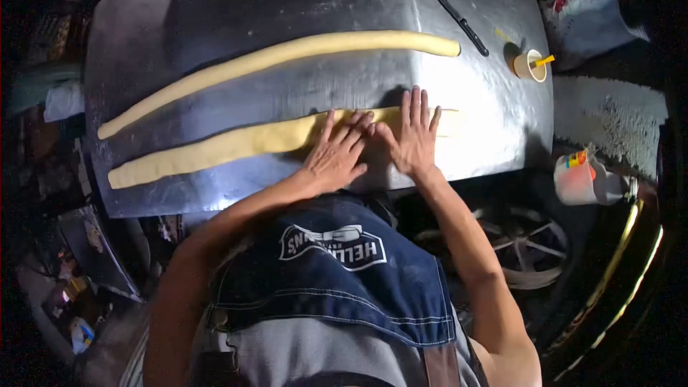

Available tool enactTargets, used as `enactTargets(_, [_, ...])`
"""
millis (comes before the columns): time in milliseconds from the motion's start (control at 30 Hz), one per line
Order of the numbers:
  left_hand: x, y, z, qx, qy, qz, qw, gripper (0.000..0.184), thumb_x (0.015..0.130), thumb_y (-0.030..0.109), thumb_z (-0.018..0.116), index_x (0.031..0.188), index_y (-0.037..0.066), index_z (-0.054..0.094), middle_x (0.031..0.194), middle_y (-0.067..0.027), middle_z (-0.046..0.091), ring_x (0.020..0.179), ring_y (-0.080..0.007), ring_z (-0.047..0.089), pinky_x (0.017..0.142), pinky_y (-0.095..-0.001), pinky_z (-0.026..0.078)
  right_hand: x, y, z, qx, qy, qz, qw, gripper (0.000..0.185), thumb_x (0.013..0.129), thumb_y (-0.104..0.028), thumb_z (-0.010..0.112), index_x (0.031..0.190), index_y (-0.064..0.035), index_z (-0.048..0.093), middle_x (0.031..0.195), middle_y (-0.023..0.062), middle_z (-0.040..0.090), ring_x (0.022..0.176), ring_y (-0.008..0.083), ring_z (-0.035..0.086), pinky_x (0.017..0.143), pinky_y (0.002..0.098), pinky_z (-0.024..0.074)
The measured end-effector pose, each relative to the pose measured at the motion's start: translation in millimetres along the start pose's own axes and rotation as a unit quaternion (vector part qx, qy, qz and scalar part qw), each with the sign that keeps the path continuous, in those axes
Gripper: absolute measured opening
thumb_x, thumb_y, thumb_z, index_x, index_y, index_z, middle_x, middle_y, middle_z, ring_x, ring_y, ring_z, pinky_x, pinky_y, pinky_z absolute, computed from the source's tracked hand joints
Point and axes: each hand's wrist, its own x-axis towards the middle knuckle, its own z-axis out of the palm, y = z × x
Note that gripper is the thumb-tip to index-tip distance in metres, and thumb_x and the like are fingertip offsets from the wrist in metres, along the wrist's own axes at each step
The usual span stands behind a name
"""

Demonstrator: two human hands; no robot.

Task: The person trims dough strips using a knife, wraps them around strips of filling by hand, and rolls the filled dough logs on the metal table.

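Observation:
Two long pale strips of dough lie across a metal table. The far one is a smooth, curved dough roll [287,51], and nothing touches it. The near dough strip [222,150] is wider and flatter at its left part. My left hand [337,153] rests on the middle of this near strip with its fingers spread. Just to the right, my right hand [413,140] lies over the strip with its fingers stretched out. The thumb of my right hand is close to the fingertips of my left hand. Part of the near strip is hidden under both hands.
On the metal table [301,0] a black-handled knife [459,19] lies at the far right, near a cup [529,66] with a yellow utensil. A plastic container [575,180] is beyond the right edge. A spoked wheel [527,247] shows below the table.

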Motion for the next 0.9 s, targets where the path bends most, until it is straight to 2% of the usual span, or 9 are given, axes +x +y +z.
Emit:
enactTargets(67, [0, -13, 16, -0.019, 0.122, 0.035, 0.992, 0.093, 0.089, 0.039, 0.072, 0.167, 0.003, 0.035, 0.179, -0.0117, 0.021, 0.167, -0.0315, 0.013, 0.133, -0.0636, 0.005, -20, -14, 21, 0.042, 0.008, -0.097, 0.994, 0.103, 0.104, -0.073, 0.04, 0.169, 0.0047, 0.02, 0.176, 0.0266, 0.02, 0.166, 0.0406, 0.011, 0.131, 0.0631, 0.0045])
enactTargets(233, [-3, -11, -11, 0.02, 0.003, 0.023, 1.0, 0.103, 0.084, 0.032, 0.074, 0.17, 0.001, 0.025, 0.181, -0.0108, 0.015, 0.168, -0.0276, 0.011, 0.133, -0.0628, 0.003, -15, -37, 10, 0.075, -0.071, -0.007, 0.995, 0.098, 0.105, -0.068, 0.043, 0.168, 0.0045, 0.022, 0.177, 0.0252, 0.021, 0.166, 0.0415, 0.012, 0.131, 0.0619, 0.0074])
enactTargets(533, [-59, -57, 3, -0.026, 0.176, 0.035, 0.983, 0.091, 0.093, 0.033, 0.065, 0.17, 0.005, 0.027, 0.18, -0.0154, 0.018, 0.167, -0.0302, 0.012, 0.133, -0.0636, 0.0, -24, -111, 32, -0.031, -0.019, -0.054, 0.998, 0.089, 0.11, -0.068, 0.028, 0.171, -0.0038, 0.022, 0.179, 0.0225, 0.014, 0.166, 0.0435, 0.008, 0.129, 0.0683, 0.0075])
enactTargets(567, [-76, -67, 0, 0.023, 0.081, -0.031, 0.996, 0.087, 0.094, 0.029, 0.061, 0.171, 0.006, 0.026, 0.18, -0.0138, 0.019, 0.167, -0.0296, 0.012, 0.133, -0.0629, -0.002, -30, -134, 51, 0.008, -0.097, -0.019, 0.995, 0.089, 0.11, -0.068, 0.028, 0.172, -0.0046, 0.019, 0.18, 0.0212, 0.01, 0.167, 0.0416, 0.003, 0.13, 0.0674, 0.0056])
enactTargets(667, [-87, -87, 24, 0.126, 0.136, 0.018, 0.983, 0.085, 0.097, 0.031, 0.058, 0.172, 0.007, 0.025, 0.181, -0.0109, 0.016, 0.167, -0.0303, 0.012, 0.132, -0.0626, -0.004, -29, -163, 53, -0.007, -0.074, 0.04, 0.996, 0.099, 0.107, -0.074, 0.028, 0.171, 0.0001, 0.017, 0.18, 0.0235, 0.007, 0.167, 0.0415, -0.001, 0.13, 0.0673, 0.0026])
enactTargets(767, [-107, -82, -10, 0.013, 0.153, 0.014, 0.988, 0.082, 0.098, 0.024, 0.058, 0.172, 0.01, 0.026, 0.181, -0.0114, 0.015, 0.168, -0.0285, 0.01, 0.133, -0.0624, -0.001, -29, -182, 20, 0.012, -0.064, -0.034, 0.997, 0.093, 0.109, -0.07, 0.023, 0.169, 0.0011, 0.023, 0.178, 0.0247, 0.013, 0.166, 0.0433, 0.005, 0.13, 0.0665, 0.0042])
enactTargets(800, [-117, -85, -27, 0.122, 0.021, -0.001, 0.992, 0.084, 0.097, 0.02, 0.059, 0.173, 0.01, 0.022, 0.181, -0.0105, 0.015, 0.168, -0.0272, 0.01, 0.134, -0.0604, 0.0, -25, -190, 32, -0.018, -0.119, -0.003, 0.993, 0.098, 0.107, -0.076, 0.018, 0.171, -0.0011, 0.019, 0.179, 0.0237, 0.008, 0.167, 0.0394, 0.001, 0.131, 0.0638, -0.0006])
enactTargets(867, [-113, -114, 20, 0.101, 0.138, 0.028, 0.985, 0.087, 0.095, 0.021, 0.063, 0.172, 0.011, 0.023, 0.181, -0.0094, 0.015, 0.168, -0.0269, 0.01, 0.134, -0.0585, 0.0, -35, -194, 72, 0.0, -0.023, 0.002, 1.0, 0.086, 0.111, -0.065, 0.029, 0.173, -0.0058, 0.016, 0.18, 0.0188, 0.011, 0.168, 0.0373, 0.0, 0.131, 0.0633, 0.0009])
enactTargets(900, [-116, -116, 17, 0.045, 0.163, 0.038, 0.985, 0.087, 0.093, 0.021, 0.065, 0.171, 0.011, 0.028, 0.181, -0.0088, 0.016, 0.167, -0.027, 0.013, 0.134, -0.0587, 0.002, -25, -185, 59, -0.074, -0.116, -0.044, 0.99, 0.081, 0.112, -0.061, 0.029, 0.173, -0.008, 0.017, 0.18, 0.0188, 0.011, 0.167, 0.0382, 0.002, 0.131, 0.0634, 0.0028])
